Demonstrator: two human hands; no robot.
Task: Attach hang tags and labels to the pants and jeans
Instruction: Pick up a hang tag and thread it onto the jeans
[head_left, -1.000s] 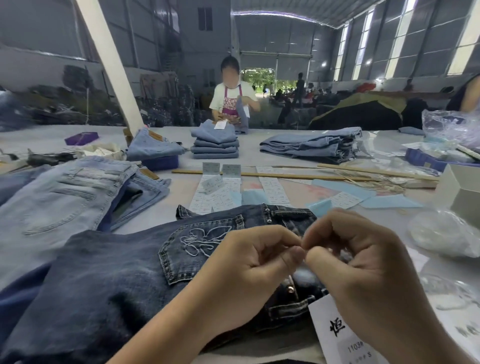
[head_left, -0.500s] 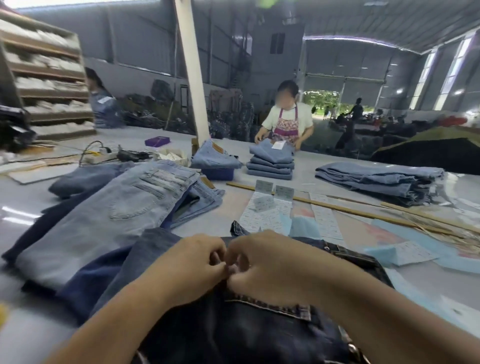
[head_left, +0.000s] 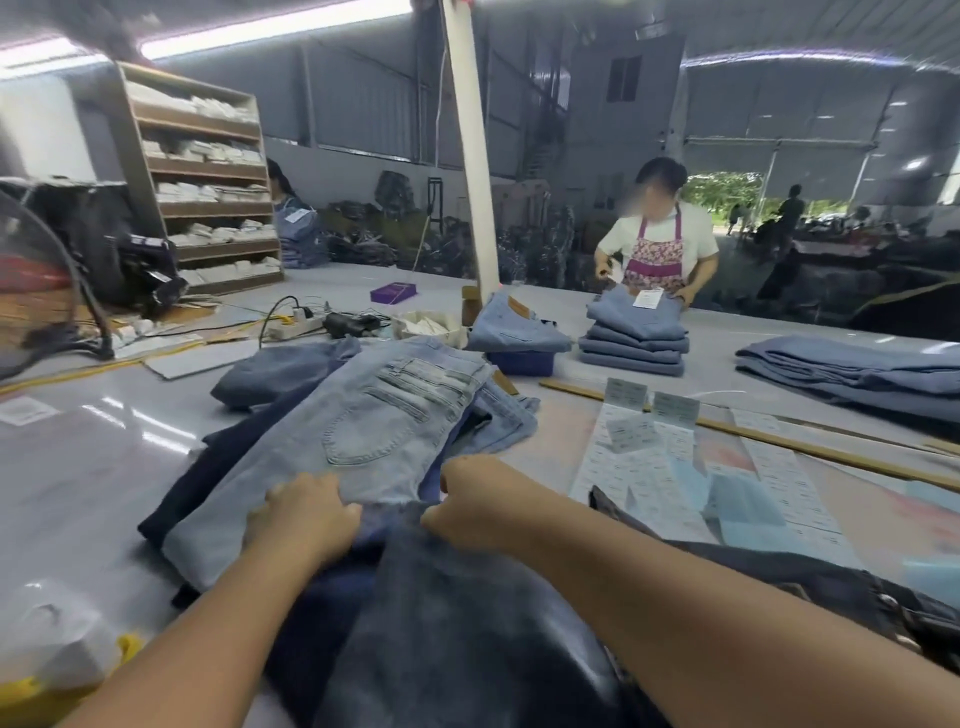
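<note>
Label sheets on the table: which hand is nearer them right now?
Right. The right hand sits just left of the label sheets; the left hand is farther left, on the light-wash jeans.

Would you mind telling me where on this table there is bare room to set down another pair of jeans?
The widest bare patch of table lies left of the light jeans, between the power strip and the plastic bag. Another lies between the folded stack and the flat pile. Around both hands and the label sheets it is crowded.
</note>
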